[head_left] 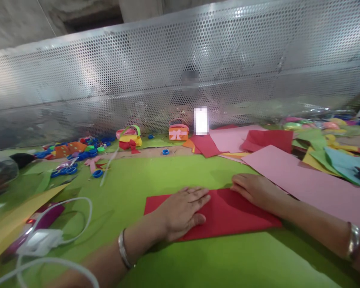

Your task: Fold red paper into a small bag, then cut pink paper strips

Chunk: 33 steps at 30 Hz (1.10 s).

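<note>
A red craft sheet, seemingly folded over, lies flat in front of me on the green tabletop. My left hand rests palm down on its left half, fingers stretched toward the right. At the sheet's far edge, my right hand has its fingers curled together on the border. Whether a fold runs under those right fingertips is hidden. Just beyond the right forearm lies a long pink sheet.
White cables with a plug lie at left, beside a yellow sheet. Blue-handled scissors, a small orange paper basket and a yellow one stand farther back. Coloured sheets pile up at right before a perforated metal panel.
</note>
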### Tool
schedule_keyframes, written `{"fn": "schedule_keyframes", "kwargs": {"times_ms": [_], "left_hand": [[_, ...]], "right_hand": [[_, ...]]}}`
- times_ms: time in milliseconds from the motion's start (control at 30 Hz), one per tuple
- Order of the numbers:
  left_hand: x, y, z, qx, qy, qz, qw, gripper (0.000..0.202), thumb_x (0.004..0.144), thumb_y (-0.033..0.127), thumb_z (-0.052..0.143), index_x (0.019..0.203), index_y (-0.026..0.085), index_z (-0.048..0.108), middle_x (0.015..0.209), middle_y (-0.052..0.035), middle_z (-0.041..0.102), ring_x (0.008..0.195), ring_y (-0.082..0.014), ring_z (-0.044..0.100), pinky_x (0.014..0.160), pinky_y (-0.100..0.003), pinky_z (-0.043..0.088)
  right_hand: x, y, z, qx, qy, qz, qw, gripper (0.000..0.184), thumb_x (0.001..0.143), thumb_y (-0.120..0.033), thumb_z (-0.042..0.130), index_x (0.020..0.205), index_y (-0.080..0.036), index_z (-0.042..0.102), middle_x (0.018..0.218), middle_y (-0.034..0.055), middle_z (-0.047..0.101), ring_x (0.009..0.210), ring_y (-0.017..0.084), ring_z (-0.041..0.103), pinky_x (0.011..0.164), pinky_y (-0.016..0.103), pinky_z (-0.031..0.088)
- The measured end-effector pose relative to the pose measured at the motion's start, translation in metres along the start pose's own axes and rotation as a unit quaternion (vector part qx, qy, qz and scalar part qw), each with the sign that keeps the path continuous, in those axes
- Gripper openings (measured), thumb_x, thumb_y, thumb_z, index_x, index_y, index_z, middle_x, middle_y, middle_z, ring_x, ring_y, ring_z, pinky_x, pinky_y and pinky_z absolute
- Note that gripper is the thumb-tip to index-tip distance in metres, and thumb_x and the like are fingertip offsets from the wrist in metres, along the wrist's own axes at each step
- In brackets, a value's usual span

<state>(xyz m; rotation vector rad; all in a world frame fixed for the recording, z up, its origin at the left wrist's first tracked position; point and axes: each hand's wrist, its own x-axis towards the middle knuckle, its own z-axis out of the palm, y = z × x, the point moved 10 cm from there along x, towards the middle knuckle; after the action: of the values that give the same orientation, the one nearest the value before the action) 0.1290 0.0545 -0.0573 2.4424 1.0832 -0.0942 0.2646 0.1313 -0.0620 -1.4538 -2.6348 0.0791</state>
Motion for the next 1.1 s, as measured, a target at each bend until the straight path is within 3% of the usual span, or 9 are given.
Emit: {"fn": "schedule_keyframes", "kwargs": {"times_ms": [167,400,500,767,867,933,1000,1033,1100], "left_hand": [[-0.006,-0.006,0.001,0.009,-0.015,-0.014,1.0,0.067,0.098,0.054,0.023,0.151,0.014,0.017,0.16,-0.0103,0.011,0.147,-0.0231,0.007,0.12,-0.046,0.006],[-0.012,-0.008,-0.001,0.022,0.014,-0.006,1.0,0.058,0.097,0.056,0.026,0.148,0.029,0.03,0.159,-0.0084,0.013,0.147,-0.0284,0.01,0.117,-0.057,0.009],[-0.012,-0.01,0.002,0.027,0.006,-0.002,1.0,0.063,0.094,0.062,0.03,0.148,0.03,0.029,0.159,-0.0097,0.009,0.146,-0.0311,0.009,0.115,-0.06,0.008],[-0.012,-0.009,0.001,0.035,-0.014,-0.001,0.999,0.079,0.085,0.076,0.027,0.15,0.031,0.019,0.16,-0.0091,0.005,0.147,-0.0295,0.004,0.116,-0.058,0.005],[-0.013,-0.007,0.0,0.041,-0.007,0.001,0.999,0.079,0.085,0.076,0.026,0.15,0.032,0.019,0.16,-0.0095,0.006,0.146,-0.029,0.005,0.116,-0.057,0.006],[-0.013,-0.007,-0.001,0.05,0.0,0.003,0.999,0.08,0.084,0.076,0.028,0.15,0.031,0.019,0.159,-0.0104,0.007,0.146,-0.0293,0.007,0.116,-0.057,0.007],[-0.012,-0.008,0.0,0.062,0.0,0.001,0.998,0.081,0.084,0.076,0.028,0.15,0.03,0.02,0.159,-0.0111,0.008,0.146,-0.0293,0.008,0.116,-0.057,0.008],[-0.012,-0.008,0.001,0.069,-0.001,0.0,0.998,0.079,0.085,0.075,0.028,0.15,0.03,0.021,0.159,-0.0109,0.008,0.146,-0.0287,0.008,0.116,-0.056,0.009],[-0.011,-0.009,0.001,0.085,0.001,-0.002,0.996,0.075,0.088,0.072,0.028,0.15,0.03,0.022,0.159,-0.0099,0.01,0.147,-0.027,0.008,0.117,-0.055,0.01]], "right_hand": [[0.001,0.001,0.0,0.008,-0.016,0.014,1.0,0.023,0.094,-0.023,0.041,0.071,-0.022,0.045,0.074,0.005,0.064,0.07,0.021,0.062,0.06,0.029,0.038],[0.0,0.002,0.001,0.004,-0.014,0.016,1.0,0.022,0.094,-0.023,0.043,0.072,-0.022,0.048,0.074,0.0041,0.064,0.069,0.02,0.062,0.059,0.028,0.038],[0.0,0.0,0.0,-0.001,-0.009,0.015,1.0,0.022,0.094,-0.022,0.044,0.073,-0.021,0.05,0.075,0.0038,0.065,0.069,0.02,0.063,0.059,0.027,0.039],[-0.001,-0.007,-0.019,-0.038,0.023,-0.014,0.999,0.019,0.092,-0.017,0.048,0.076,-0.018,0.058,0.076,0.0053,0.065,0.069,0.019,0.063,0.059,0.028,0.043],[-0.014,-0.037,-0.033,-0.075,0.056,-0.043,0.995,0.016,0.088,-0.013,0.05,0.085,-0.017,0.065,0.089,0.0107,0.066,0.084,0.026,0.061,0.072,0.039,0.046],[-0.029,-0.075,-0.039,-0.098,0.094,-0.09,0.987,0.012,0.086,-0.024,0.059,0.091,-0.018,0.068,0.098,0.0122,0.067,0.096,0.031,0.056,0.084,0.046,0.042],[-0.055,-0.127,-0.054,-0.138,0.224,-0.185,0.947,0.035,0.085,-0.049,0.061,0.093,-0.016,0.071,0.1,0.0132,0.068,0.099,0.031,0.053,0.093,0.049,0.037],[-0.065,-0.143,-0.055,-0.131,0.261,-0.199,0.936,0.048,0.085,-0.061,0.054,0.088,-0.017,0.072,0.095,0.0107,0.069,0.096,0.029,0.052,0.093,0.046,0.036],[-0.076,-0.161,-0.052,-0.108,0.292,-0.2,0.929,0.063,0.088,-0.069,0.04,0.079,-0.016,0.072,0.079,0.008,0.066,0.085,0.025,0.051,0.089,0.041,0.037]]}}
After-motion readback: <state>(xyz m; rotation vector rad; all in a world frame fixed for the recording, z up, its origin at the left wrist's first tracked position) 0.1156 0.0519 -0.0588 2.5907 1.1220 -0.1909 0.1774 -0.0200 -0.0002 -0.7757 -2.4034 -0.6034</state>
